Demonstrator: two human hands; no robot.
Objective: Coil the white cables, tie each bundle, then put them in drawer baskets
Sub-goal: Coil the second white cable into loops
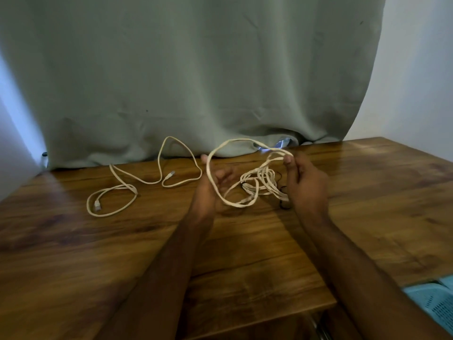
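Note:
A white cable (pixel 232 143) is lifted above the wooden table (pixel 245 253) in a wide loop between my two hands. My left hand (pixel 215 185) is palm up with the loop running across its fingers. My right hand (pixel 306 182) pinches the same cable between thumb and fingers near its top right. More of this cable lies tangled in a heap (pixel 262 180) on the table between my hands. A second white cable (pixel 147 181) lies loose and uncoiled to the left, both plug ends showing.
A grey-green curtain (pixel 196 69) hangs behind the table's far edge. A thin black tie (pixel 284 206) lies under the heap by my right wrist. A pale blue drawer basket (pixel 434 305) shows at the lower right, below the table's near edge.

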